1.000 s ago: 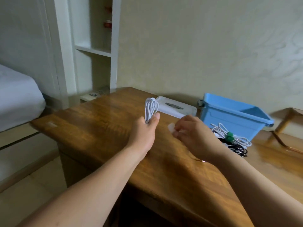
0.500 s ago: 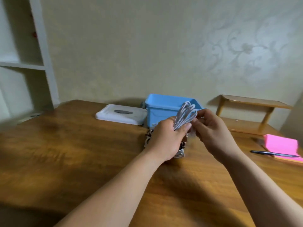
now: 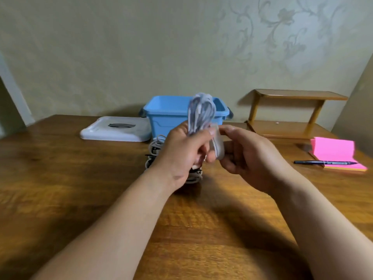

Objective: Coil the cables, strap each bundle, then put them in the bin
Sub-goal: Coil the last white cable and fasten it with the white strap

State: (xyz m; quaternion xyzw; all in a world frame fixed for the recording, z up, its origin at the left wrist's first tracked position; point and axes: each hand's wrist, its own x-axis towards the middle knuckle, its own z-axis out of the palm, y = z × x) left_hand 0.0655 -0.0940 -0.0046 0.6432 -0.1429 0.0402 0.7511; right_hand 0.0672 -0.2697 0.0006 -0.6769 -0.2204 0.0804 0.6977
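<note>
Far left: white lid (image 3: 116, 129) flat on table (image 3: 60, 188), just beside open blue bin (image 3: 171, 120). In front of bin, partly hidden by left hand (image 3: 181, 156): loose pile of cables (image 3: 155, 147) on the tabletop. Left hand closed round lower half of white coil (image 3: 199, 114), held above the table, long axis upright and tipped slightly right, loops uppermost, overlapping the bin's front wall in view. Just right of coil, touching left thumb: pale strap (image 3: 218, 147), blurred, hanging roughly parallel to the coil's axis. Right hand (image 3: 250, 158) with fingers curled, seemingly pinching the strap at its upper end; exact grip lost to blur. Further right: small wooden shelf (image 3: 292, 118), pink notes (image 3: 335, 152), pen (image 3: 325, 162). Step judged: strapping, bundle not yet wrapped. Deciding relation: strap beside coil and along it, so needing to be turned across the axis near the left hand's grip; bin straight beyond both hands, left hand nearer for the drop
</note>
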